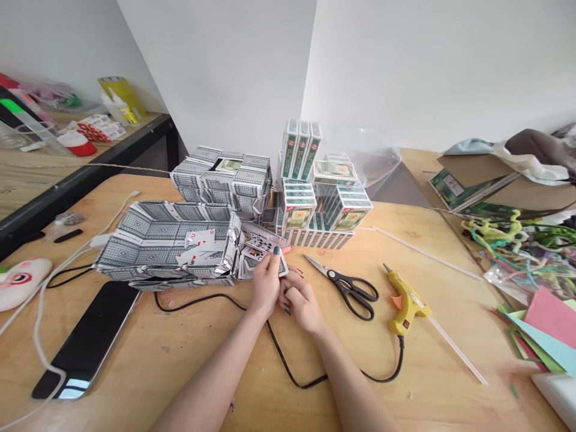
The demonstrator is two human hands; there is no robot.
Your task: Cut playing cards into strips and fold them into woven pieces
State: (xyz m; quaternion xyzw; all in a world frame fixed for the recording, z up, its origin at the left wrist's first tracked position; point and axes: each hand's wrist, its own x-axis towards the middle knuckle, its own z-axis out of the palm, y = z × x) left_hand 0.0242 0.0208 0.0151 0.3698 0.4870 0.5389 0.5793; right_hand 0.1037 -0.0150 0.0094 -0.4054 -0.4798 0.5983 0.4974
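Observation:
My left hand [266, 282] is closed on a few playing cards [282, 264], its thumb with dark green polish pressed on top. Close against it, my right hand [300, 299] has curled fingers at the cards' lower edge; what they pinch, if anything, is hidden. More loose playing cards [252, 262] lie just beyond my left hand, some face up. To the left stands an open tray made of playing cards [155, 234], with several cards inside. Behind it is a box-like form built of playing cards [225, 177].
Stacked card packs [299, 210] stand at the back. Right of my hands lie black-handled scissors [348, 288] and a yellow glue gun [405, 303], whose black cord [288, 363] passes under my forearms. A phone [90, 336] lies left; pipe cleaners [517, 246] and coloured paper [549, 324] sit right.

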